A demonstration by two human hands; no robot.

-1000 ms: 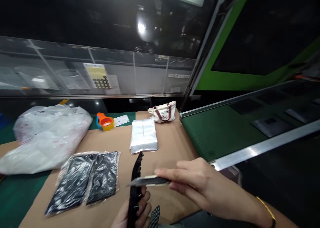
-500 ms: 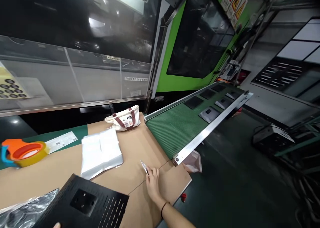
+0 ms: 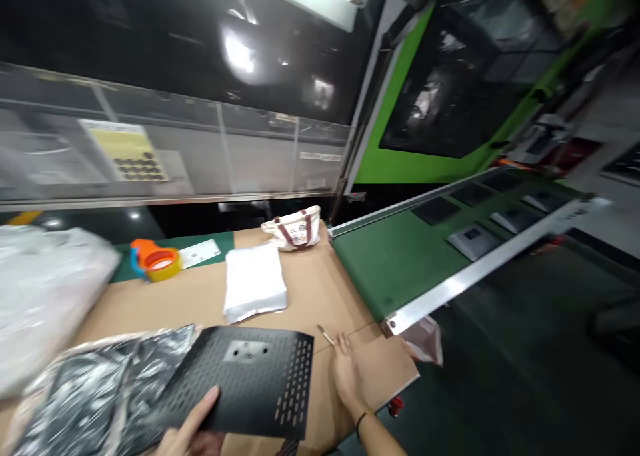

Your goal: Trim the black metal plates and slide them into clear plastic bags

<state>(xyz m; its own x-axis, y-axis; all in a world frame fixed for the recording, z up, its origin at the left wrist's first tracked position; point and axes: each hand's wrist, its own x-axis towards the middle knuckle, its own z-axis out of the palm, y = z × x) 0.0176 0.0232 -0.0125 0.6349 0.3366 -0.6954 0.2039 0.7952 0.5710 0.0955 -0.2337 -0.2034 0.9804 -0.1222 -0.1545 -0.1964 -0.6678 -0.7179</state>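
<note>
My left hand (image 3: 193, 429) grips a black perforated plastic panel (image 3: 250, 376) by its near edge, with one finger lying along the top face. The panel has rows of slots and a recessed rectangle with small holes. It is tilted above the table, partly over a black item in clear plastic wrap (image 3: 100, 389). Low over the cardboard, my right hand (image 3: 346, 366) has its fingers closed at the end of a slim, pointed knife (image 3: 326, 335). Motion blur softens the knife's outline.
A stack of white bags (image 3: 255, 279), a small cloth bag (image 3: 294, 229) and a tape dispenser (image 3: 157, 261) stand on the cardboard-covered table (image 3: 190, 306). A large translucent bag (image 3: 45, 296) bulges at left. The green conveyor belt (image 3: 380, 263) carries several dark panels at right.
My view has swung left, bringing the wrapped item and translucent bag into sight. The panel has turned and more of my left hand shows. The knife in my right hand points differently.
</note>
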